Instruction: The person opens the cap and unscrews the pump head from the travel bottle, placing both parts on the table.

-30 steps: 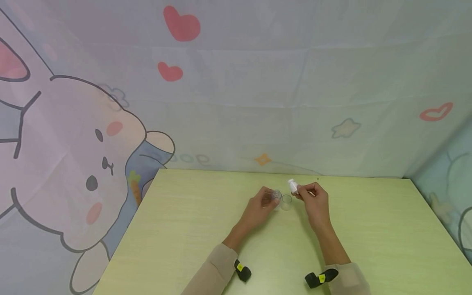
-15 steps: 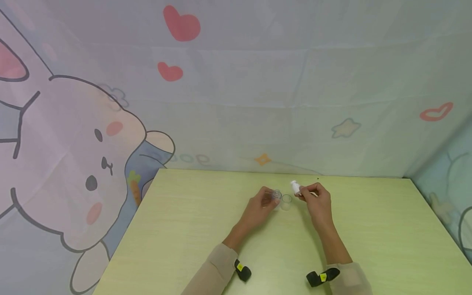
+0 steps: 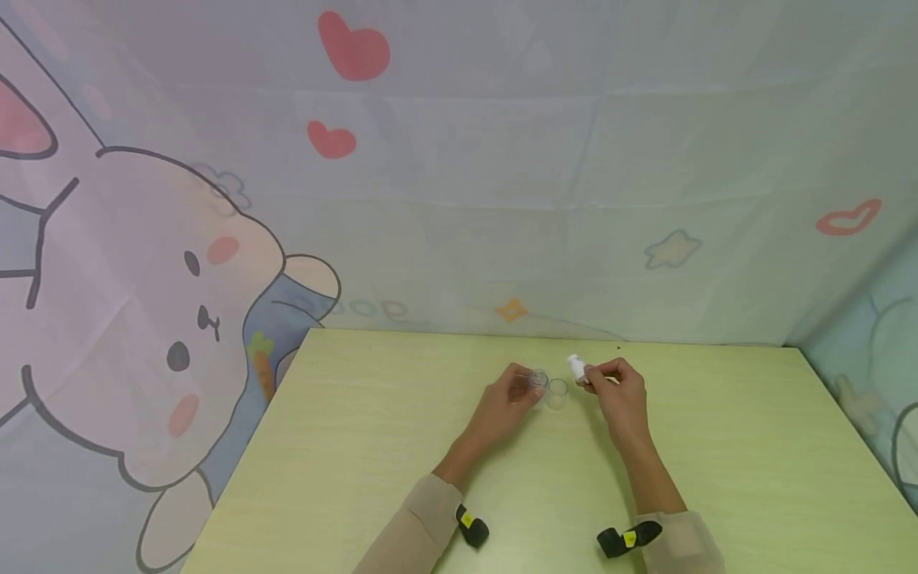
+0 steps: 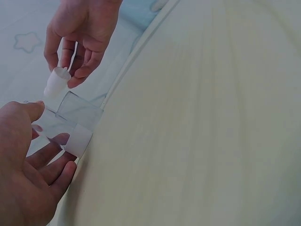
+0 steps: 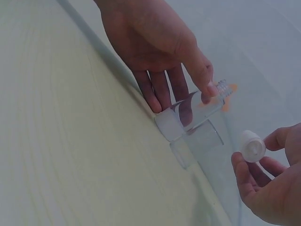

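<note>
My left hand [image 3: 502,402] holds a clear bottle [image 5: 207,106] upright on the table, thumb on one side and fingers on the other. The bottle has a bare threaded neck [image 5: 225,88] and a white band [image 5: 169,125] at its bottom. A white pump top [image 3: 576,367], narrower at its upper end, is pinched by the fingertips of my right hand [image 3: 620,397]. It hangs right of the bottle, apart from it, its hollow underside showing in the right wrist view. Between the hands a clear cylindrical cap [image 3: 557,395] stands on the table, close beside the bottle.
The pale yellow-green table [image 3: 717,446] ends at a printed cloth backdrop [image 3: 459,239] just beyond the hands. A small dark speck [image 3: 619,347] lies near the far edge. Black wrist cameras [image 3: 473,528] sit at the beige sleeves [image 3: 419,518].
My right hand has drifted slightly right and down in the head view with the white pump top. The left hand, the bottle and the clear cap have stayed in place.
</note>
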{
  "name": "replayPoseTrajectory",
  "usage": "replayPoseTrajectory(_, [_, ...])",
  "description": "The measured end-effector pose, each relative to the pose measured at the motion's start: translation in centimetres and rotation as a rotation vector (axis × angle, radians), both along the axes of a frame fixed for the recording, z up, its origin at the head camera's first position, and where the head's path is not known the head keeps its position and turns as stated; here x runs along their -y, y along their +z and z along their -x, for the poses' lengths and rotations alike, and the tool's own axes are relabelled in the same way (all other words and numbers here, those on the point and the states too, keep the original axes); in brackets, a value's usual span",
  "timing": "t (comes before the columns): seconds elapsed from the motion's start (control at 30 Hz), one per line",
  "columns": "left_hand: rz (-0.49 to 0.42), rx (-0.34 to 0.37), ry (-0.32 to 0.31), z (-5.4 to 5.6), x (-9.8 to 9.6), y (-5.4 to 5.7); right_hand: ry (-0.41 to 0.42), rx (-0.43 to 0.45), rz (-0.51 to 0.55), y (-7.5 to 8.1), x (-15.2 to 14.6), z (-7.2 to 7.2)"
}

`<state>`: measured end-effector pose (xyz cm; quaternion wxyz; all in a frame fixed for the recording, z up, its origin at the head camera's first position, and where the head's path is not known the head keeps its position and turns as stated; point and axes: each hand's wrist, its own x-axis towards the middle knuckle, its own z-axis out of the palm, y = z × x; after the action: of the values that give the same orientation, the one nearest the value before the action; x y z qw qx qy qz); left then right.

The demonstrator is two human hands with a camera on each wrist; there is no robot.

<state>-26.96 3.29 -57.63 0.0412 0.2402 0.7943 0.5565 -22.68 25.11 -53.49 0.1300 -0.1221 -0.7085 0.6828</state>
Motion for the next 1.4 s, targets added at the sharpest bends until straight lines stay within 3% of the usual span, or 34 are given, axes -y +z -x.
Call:
replayPoseTrajectory(0.47, [0.008, -0.01, -0.002, 0.04, -0.02, -0.03, -0.005, 0.013, -0.011, -0.21, -0.24, 0.03])
replayPoseTrajectory(1.4, [0.003, -0.015, -0.01, -0.01, 0.03, -0.01, -0.018, 0.12, -0.113, -0.63, -0.81, -0.12])
